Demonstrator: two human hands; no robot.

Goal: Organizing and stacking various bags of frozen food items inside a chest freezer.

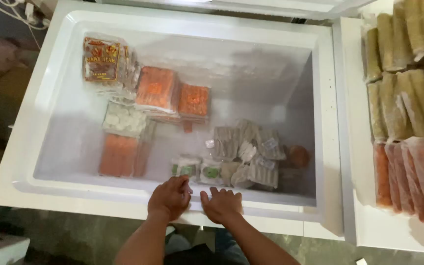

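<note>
Both hands rest flat on the near rim of the open chest freezer (123,198) — left hand (169,198) and right hand (222,205), each grip spread and holding nothing. Frozen packs (155,88) lie untouched on the freezer floor — nothing lifted out yet.

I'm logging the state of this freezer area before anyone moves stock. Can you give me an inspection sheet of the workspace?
Surface: open white chest freezer, frosted inner walls, floor partly bare.
Job's things: front rim of freezer, both hands resting on it.
Clutter: orange packs, a red-labelled pack, grey packs and green-labelled packs lie inside.
Grippers: left hand and right hand lie flat on the rim, side by side, holding nothing.
Cables: white cords at upper left.
Surroundings: second freezer on the right, packed with tan and orange sausage packs; dark floor below.
</note>
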